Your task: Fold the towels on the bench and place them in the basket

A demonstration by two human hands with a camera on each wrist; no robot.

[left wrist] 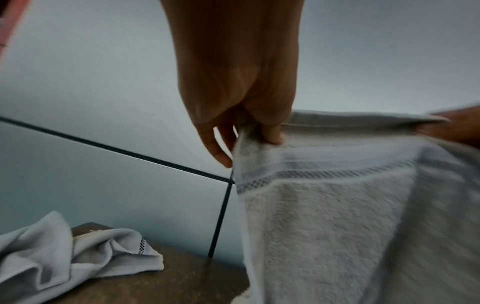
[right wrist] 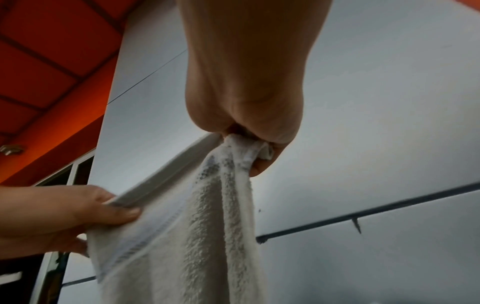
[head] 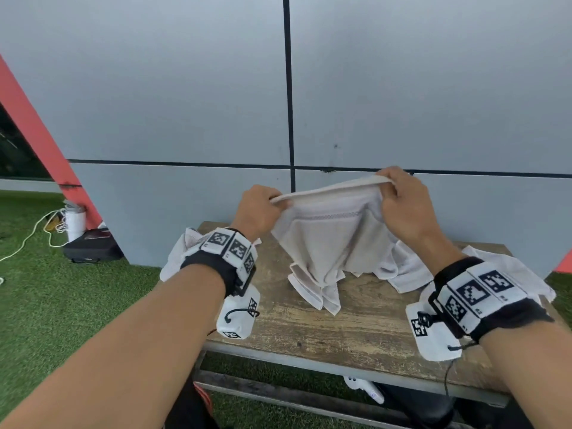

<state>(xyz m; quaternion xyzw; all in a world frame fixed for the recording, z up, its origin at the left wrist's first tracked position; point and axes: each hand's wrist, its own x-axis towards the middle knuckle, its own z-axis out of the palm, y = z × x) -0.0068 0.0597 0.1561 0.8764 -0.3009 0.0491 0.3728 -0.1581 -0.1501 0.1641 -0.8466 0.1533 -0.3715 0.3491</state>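
Note:
I hold a white towel (head: 328,239) up above the wooden bench (head: 356,323), its lower end bunched on the bench top. My left hand (head: 263,209) pinches the towel's top hem at the left end, and my right hand (head: 402,199) grips the hem at the right end. The left wrist view shows my left hand (left wrist: 249,127) pinching the towel (left wrist: 350,226) at its corner. In the right wrist view my right hand (right wrist: 249,144) clenches a gathered corner of the towel (right wrist: 202,236). No basket is in view.
Another white towel (head: 176,258) lies crumpled at the bench's left end, also visible as a crumpled towel (left wrist: 64,255). A third towel (head: 507,267) lies at the right end. A grey panelled wall (head: 433,88) stands right behind the bench. Green turf, a white cable and a dark case (head: 89,246) lie to the left.

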